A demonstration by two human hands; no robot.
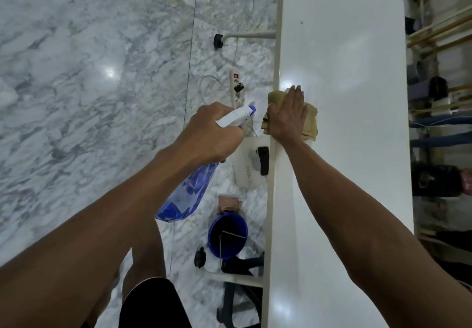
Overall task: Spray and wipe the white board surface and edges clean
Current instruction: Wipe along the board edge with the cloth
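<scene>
The white board [339, 149] runs as a long glossy panel from the bottom of the head view to the top, with its left edge facing the marble floor [89, 72].

Right hand [288, 115]: laid flat, fingers straight and together, pressing a tan cloth [310, 123] against the board at its left edge. The cloth is folded and overhangs that edge slightly on the thumb side. The fingertips reach past the far end of the cloth onto the bare board.

Left hand [212, 133]: fingers curled round the neck of a spray bottle [189, 192], held over the floor just beside the board's left edge. The bottle body is clear blue and hangs down toward the person. Its white trigger head [235, 117] points toward the cloth, with the nozzle tip near the cloth but apart from it.

On the floor beside the left edge of the board:
- a white power strip [236, 87] with a red switch and a black plug, beyond the hands;
- a white box [251, 164] with a black item on it, under the right wrist;
- a blue bucket [227, 235] nearer the person, with a pinkish cloth [228, 204] just beyond it.

A white tubular leg [250, 34] with a black foot projects from under the board at the far end.
</scene>
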